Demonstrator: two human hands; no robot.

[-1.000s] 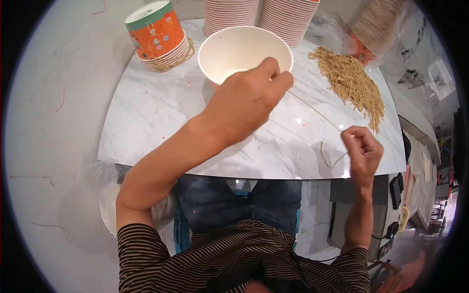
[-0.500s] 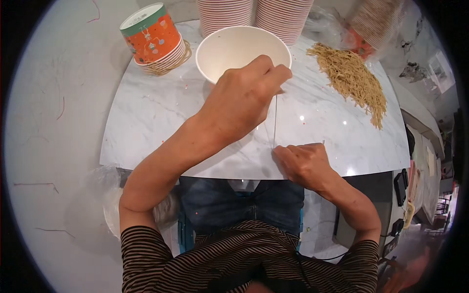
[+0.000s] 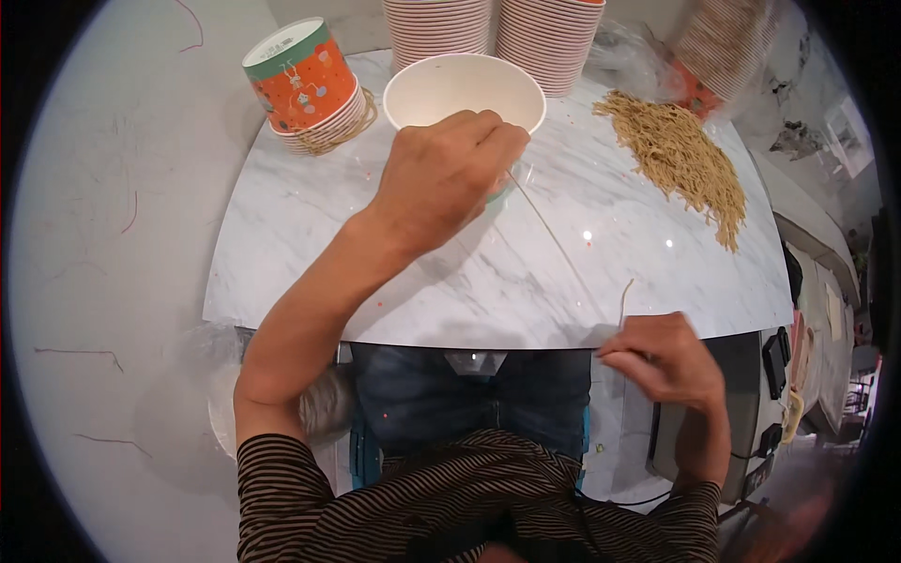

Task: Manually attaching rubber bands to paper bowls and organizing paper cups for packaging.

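My left hand [image 3: 450, 174] is closed in front of the white mouth of a paper bowl [image 3: 474, 83], pinching one end of a thin tan string [image 3: 554, 235]. It hides most of the bowl's lower side, where a bit of green shows. Taut and slanting, the string runs down towards me to my right hand [image 3: 671, 357]. That hand is closed on it by the table's front edge, with a short loose tail standing up beside the thumb. Whether the string is attached to the bowl is hidden behind my left hand.
On the right of the marbled table [image 3: 450, 310] lies a heap of tan strings [image 3: 680, 155]. Tall stacks of paper bowls [image 3: 436, 33] stand at the back. An orange-and-green stack of bowls [image 3: 305, 84] with tan string around its base is at the left.
My right hand has moved right and towards me, drawing the string into a longer slanted line. My left hand has shifted slightly left. A string tail now shows by my right hand.
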